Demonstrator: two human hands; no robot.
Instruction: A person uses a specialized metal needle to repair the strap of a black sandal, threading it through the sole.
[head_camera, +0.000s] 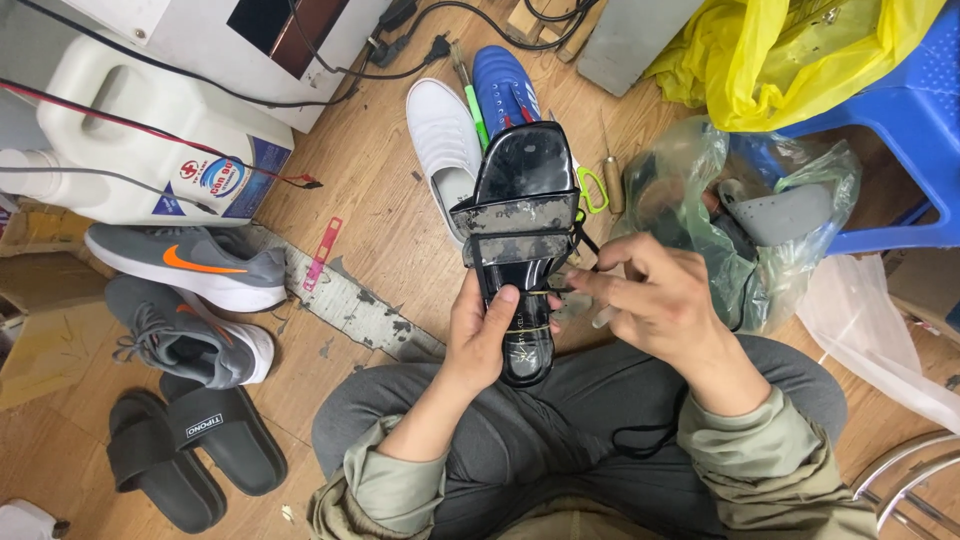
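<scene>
- Black sandal (522, 215) = landmark; held above the lap, toe end pointing away, insole up, prob. so the strap area faces the person.
- Left hand (482, 335) closed round sandal's heel end, thumb across the insole – steadies it.
- Right hand (655, 300) just right of sandal, fingers pinched on a thin dark thread or cord (585, 262) running to the strap; can't tell if a needle's in there.
- Behind sandal: 1 white shoe (443, 140), 1 blue shoe (503, 90), lying side by side on the floor.
- Left of sandal: 2 grey sneakers (190, 262) w/ orange marks, 2 black slides (195, 445) nearer the person – pairs kept together.
- Far left: 1 white jug (130, 130).
- Right of sandal: 1 clear plastic bag (740, 215) w/ grey items inside; beyond it 1 yellow bag (790, 55) on 1 blue stool (900, 130).
</scene>
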